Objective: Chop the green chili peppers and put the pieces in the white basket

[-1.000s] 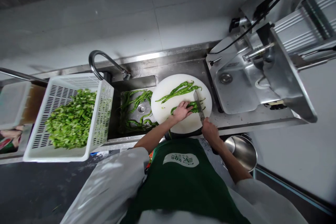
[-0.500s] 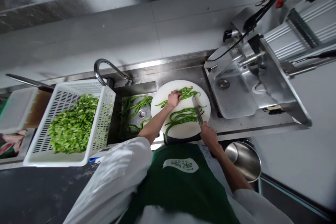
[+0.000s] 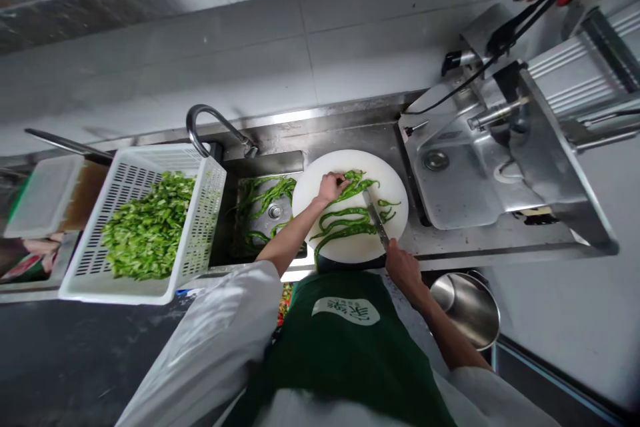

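My left hand point(image 3: 332, 187) is closed on long green peppers point(image 3: 353, 189) on the far half of a round white cutting board point(image 3: 306, 192). In my right hand point(image 3: 403, 267) is the handle of a knife point(image 3: 375, 216), its blade slanting away across the board, tip close to the held peppers. Nearer to me, more long green peppers point(image 3: 346, 231) lie roughly side by side, left of the blade. Short pepper ends point(image 3: 387, 203) sit to its right. My fingers hide part of the held peppers.
Left of the board, a sink point(image 3: 264, 205) holds whole green peppers under a curved faucet point(image 3: 220, 121). Beyond it stands a white basket point(image 3: 203, 213) of chopped green pieces point(image 3: 147, 227). A metal slicing machine point(image 3: 460, 180) is at right, a steel pot point(image 3: 473, 313) below the counter edge.
The peppers at my left hand have shifted and now slant up to the right; their ends no longer stick out left of the hand. My view has moved slightly left.
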The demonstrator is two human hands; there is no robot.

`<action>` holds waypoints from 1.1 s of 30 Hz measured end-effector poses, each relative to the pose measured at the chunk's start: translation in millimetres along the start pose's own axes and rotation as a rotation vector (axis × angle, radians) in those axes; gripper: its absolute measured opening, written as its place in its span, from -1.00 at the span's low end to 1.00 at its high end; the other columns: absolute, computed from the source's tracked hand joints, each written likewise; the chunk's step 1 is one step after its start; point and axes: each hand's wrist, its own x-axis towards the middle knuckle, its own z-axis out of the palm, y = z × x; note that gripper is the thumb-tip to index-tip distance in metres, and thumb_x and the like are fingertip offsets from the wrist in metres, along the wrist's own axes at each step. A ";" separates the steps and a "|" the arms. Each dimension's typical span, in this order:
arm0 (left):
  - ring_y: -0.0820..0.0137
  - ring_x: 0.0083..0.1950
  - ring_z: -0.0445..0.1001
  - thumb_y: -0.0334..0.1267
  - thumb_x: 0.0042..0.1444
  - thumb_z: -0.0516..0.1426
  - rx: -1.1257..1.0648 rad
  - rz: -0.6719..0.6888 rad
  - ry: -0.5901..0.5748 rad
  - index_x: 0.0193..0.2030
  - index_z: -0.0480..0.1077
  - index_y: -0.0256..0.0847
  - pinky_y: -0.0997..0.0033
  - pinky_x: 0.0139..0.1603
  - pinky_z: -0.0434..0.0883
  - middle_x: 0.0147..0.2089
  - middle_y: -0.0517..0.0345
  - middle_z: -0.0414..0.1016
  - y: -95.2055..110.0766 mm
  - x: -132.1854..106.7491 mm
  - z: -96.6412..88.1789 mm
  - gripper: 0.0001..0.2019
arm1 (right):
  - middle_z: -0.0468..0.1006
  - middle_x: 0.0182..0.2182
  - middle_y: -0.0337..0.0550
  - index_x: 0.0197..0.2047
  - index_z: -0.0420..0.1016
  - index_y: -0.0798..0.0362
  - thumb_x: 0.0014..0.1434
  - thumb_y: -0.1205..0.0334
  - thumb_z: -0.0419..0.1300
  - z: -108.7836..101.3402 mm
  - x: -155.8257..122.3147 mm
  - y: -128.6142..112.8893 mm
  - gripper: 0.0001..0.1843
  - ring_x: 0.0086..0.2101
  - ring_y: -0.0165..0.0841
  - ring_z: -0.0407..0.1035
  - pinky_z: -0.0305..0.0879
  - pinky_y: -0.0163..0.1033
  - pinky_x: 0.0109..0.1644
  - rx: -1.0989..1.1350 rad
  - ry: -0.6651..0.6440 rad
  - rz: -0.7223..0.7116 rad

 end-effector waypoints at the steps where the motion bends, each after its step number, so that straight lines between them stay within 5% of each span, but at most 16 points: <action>1: 0.20 0.02 0.57 -0.17 0.30 0.27 0.019 -0.002 0.004 -0.05 0.65 -0.20 0.23 0.19 0.47 0.02 -0.05 0.60 6.5 2.2 3.1 -0.80 | 0.68 -0.24 0.16 0.24 0.27 0.18 0.48 0.37 -0.18 0.0 0.1 -1.2 -0.61 -0.12 -0.09 0.64 0.36 -0.14 -0.05 -0.003 -0.007 0.003; 6: 0.10 0.23 0.48 -0.16 0.33 0.26 0.086 -0.005 -0.036 0.03 0.61 -0.10 0.09 0.26 0.45 0.30 -0.05 0.40 31.9 -4.2 19.5 -0.80 | 0.67 -0.24 0.11 0.14 0.31 0.12 0.51 0.29 -0.20 -4.3 -0.8 0.6 -0.67 -0.14 -0.09 0.63 0.34 -0.14 -0.08 0.025 0.003 0.019; 14: 0.03 0.26 0.46 -0.20 0.42 0.12 0.084 0.027 -0.066 0.13 0.59 -0.04 -0.10 0.28 0.45 0.35 0.00 0.43 44.8 8.2 25.1 -0.73 | 0.66 -0.22 0.08 0.12 0.31 0.08 0.56 0.14 -0.21 -4.6 1.7 15.6 -0.65 -0.16 -0.13 0.62 0.29 -0.17 -0.12 0.054 0.016 0.061; 19: 0.16 0.21 0.54 -0.31 0.36 0.15 -0.066 0.150 -0.013 0.16 0.57 -0.21 0.13 0.33 0.47 0.24 -0.10 0.51 37.3 12.0 24.4 -0.70 | 0.65 -0.26 0.04 0.12 0.31 0.07 0.57 0.13 -0.20 -1.1 4.7 20.5 -0.66 -0.18 -0.13 0.61 0.26 -0.18 -0.15 0.073 0.012 0.061; 26: 0.06 0.37 0.39 -0.17 0.23 0.32 0.109 0.336 -0.096 0.15 0.56 -0.09 -0.03 0.44 0.37 0.23 -0.04 0.50 11.8 -20.8 28.4 -0.65 | 0.65 -0.29 0.03 0.12 0.32 0.11 0.56 0.15 -0.19 0.9 1.3 34.3 -0.66 -0.23 -0.14 0.60 0.18 -0.20 -0.22 0.099 0.048 0.102; 33: 0.07 0.41 0.39 -0.18 0.25 0.28 0.008 0.319 -0.108 0.17 0.54 -0.09 -0.03 0.46 0.36 0.46 -0.02 0.31 0.4 -27.8 29.7 -0.65 | 0.67 -0.23 0.13 0.17 0.33 0.14 0.56 0.14 -0.22 -25.1 16.3 1.8 -0.59 -0.17 -0.13 0.61 0.29 -0.18 -0.13 0.073 0.112 0.097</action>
